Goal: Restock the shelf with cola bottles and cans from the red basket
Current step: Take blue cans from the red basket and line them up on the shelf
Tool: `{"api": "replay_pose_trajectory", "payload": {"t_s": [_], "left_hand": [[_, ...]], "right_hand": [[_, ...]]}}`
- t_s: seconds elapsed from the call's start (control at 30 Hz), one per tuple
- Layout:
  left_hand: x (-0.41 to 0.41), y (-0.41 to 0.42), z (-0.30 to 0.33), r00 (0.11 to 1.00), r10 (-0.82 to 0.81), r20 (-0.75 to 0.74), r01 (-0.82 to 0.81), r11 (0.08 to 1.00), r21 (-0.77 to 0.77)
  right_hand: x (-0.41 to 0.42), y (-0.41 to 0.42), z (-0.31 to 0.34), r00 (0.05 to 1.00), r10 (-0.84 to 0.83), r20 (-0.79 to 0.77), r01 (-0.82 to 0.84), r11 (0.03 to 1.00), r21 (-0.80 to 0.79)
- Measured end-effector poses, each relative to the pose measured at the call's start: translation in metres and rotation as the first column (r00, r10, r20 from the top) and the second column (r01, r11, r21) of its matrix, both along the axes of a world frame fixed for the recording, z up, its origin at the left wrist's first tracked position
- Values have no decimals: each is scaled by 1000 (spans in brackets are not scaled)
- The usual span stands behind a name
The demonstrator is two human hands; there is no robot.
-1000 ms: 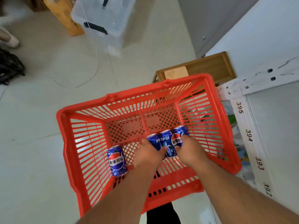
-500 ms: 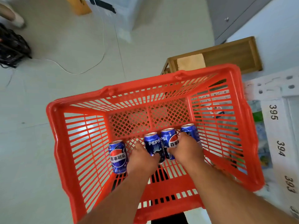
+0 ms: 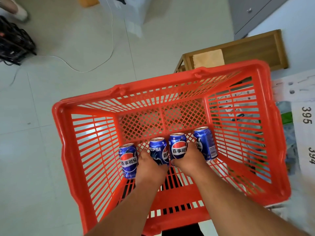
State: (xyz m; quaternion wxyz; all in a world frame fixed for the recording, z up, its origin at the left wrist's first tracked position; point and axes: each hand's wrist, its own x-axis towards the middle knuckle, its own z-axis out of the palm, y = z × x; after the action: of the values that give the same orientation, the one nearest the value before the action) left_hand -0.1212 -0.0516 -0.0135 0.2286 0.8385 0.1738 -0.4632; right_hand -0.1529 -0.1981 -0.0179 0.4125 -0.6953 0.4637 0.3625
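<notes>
A red basket (image 3: 88,150) stands on the floor below me with four blue cola cans in it. My left hand (image 3: 148,167) reaches into the basket. It is closed on the second can (image 3: 157,149). The leftmost can (image 3: 128,160) presses against that hand's outer edge, and I cannot tell whether it is held. My right hand (image 3: 187,160) sits between the third can (image 3: 178,148) and the fourth can (image 3: 205,143), gripping both. The fingertips of both hands are hidden behind the cans. A white shelf post (image 3: 306,120) with printed numbers stands at the right.
A wooden stool (image 3: 252,48) with a yellow cloth stands just beyond the basket. On the tiled floor lie a white cable (image 3: 95,69) and a black bag (image 3: 13,46). A person's shoe (image 3: 18,13) is at the top left. Packaged goods (image 3: 286,114) show under the shelf.
My left hand has shifted left until it touches the leftmost can. The cans in both hands have tipped up and spread apart. The view has moved closer to the basket.
</notes>
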Motion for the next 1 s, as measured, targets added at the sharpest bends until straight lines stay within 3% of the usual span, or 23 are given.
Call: {"api": "replay_pose_trajectory", "payload": {"t_s": [0.4,0.67,0.8,1.0], "left_hand": [[0,3,1,994,-91,66,91,996,4],[8,-2,-12,993,-104,59,104,995,1],[17,3,-1,996,-71,46,74,994,-78],[40,8,65,1000,23,-3,-23,963,-268]], "right_hand": [[-3,11,-12,994,-58,88,56,998,19],[-4,7,-24,997,-66,33,64,996,68],[2,-1,-11,996,-88,13,87,992,95],[10,-8,52,975,-185,125,171,978,116]]}}
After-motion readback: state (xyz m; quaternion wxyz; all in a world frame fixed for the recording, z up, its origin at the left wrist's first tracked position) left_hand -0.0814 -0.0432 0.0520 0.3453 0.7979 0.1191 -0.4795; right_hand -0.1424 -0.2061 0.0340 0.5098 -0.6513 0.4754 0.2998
